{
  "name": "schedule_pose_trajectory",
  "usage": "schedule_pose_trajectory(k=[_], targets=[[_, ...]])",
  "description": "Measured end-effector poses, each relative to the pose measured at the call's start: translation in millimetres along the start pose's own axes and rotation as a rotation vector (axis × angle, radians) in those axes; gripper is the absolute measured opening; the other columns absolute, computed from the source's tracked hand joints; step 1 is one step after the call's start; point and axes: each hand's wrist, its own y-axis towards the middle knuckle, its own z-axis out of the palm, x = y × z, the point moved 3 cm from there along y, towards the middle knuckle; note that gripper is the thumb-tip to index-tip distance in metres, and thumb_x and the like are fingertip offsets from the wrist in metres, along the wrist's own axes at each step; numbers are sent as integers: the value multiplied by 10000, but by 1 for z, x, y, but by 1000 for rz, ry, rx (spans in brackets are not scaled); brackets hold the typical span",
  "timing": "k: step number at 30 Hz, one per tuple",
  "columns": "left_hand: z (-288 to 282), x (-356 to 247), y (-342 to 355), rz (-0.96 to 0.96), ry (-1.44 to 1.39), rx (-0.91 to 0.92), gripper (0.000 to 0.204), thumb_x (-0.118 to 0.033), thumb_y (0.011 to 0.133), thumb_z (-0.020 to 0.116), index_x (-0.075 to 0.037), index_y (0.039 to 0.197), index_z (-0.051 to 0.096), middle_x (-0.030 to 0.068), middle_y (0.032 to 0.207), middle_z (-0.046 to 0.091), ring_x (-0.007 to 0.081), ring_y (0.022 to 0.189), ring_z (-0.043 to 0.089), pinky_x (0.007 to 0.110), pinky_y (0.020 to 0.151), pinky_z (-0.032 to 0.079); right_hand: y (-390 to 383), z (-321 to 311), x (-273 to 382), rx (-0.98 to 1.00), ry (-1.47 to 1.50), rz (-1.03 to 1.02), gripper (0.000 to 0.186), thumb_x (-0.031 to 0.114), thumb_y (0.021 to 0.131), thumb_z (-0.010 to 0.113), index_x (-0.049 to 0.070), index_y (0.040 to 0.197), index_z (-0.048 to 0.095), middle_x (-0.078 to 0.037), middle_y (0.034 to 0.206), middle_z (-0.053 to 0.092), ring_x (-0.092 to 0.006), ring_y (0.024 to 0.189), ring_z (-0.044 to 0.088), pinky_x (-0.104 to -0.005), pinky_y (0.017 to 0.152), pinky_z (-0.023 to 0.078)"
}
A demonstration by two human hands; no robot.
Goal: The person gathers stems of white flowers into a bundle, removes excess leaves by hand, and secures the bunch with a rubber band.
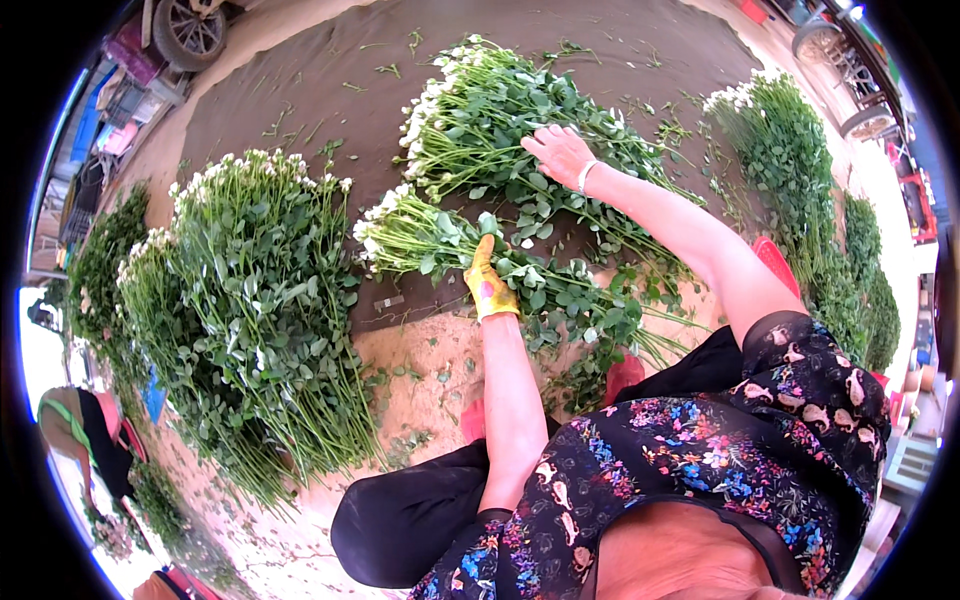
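Observation:
My left hand [490, 282], in a yellow glove, is closed around a small bunch of white-budded roses [440, 245]. The buds point left, and the leafy stems trail to the right toward my knees. Ahead of it lies a large heap of the same roses [490, 130] on a dark cloth. My bare right hand [562, 156], with a white band at the wrist, reaches over this heap. Its fingers are stretched out on the stems and leaves, and no stem can be made out in its grip.
A tall pile of white roses [270, 290] lies to my left and another [775, 140] to the far right. Cut leaves litter the dark cloth [300, 90]. A bent-over person [85, 435] is at the lower left. A wheel [190, 35] stands at the far left.

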Motion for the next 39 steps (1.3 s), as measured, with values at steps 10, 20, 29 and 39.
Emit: schedule_pose_trajectory(k=[10, 20, 29, 39], targets=[[-9, -13, 4, -8, -69, -189, 238, -238, 766, 712, -31, 863, 647, 49, 725, 608, 182, 598, 582, 331, 539, 504, 17, -57, -10, 238, 482, 150, 292, 286, 740, 690, 55, 880, 581, -150, 798, 615, -345, 798, 599, -430, 701, 470], [-5, -1, 2, 37, -13, -37, 257, -271, 783, 702, -32, 856, 641, 49, 731, 608, 169, 608, 575, 311, 560, 497, 11, 35, 10, 247, 434, 286, 281, 273, 743, 676, 47, 801, 519, -163, 783, 611, -376, 790, 584, -455, 674, 440], [-27, -8, 15, 73, 5, -169, 252, -272, 783, 686, -33, 863, 671, 42, 741, 628, 158, 614, 579, 316, 552, 493, 33, 13, 4, 273, 500, 189, 292, 282, 724, 688, 46, 828, 550, -168, 772, 606, -360, 750, 585, -432, 676, 449], [-12, -7, -2, 37, -1, -169, 257, -275, 778, 690, -39, 878, 672, 40, 756, 636, 162, 624, 584, 307, 578, 494, 19, 51, 33, 360, 177, 232, 391, 277, 751, 667, 41, 995, 472, -178, 853, 641, -378, 840, 619, -462, 724, 493]])
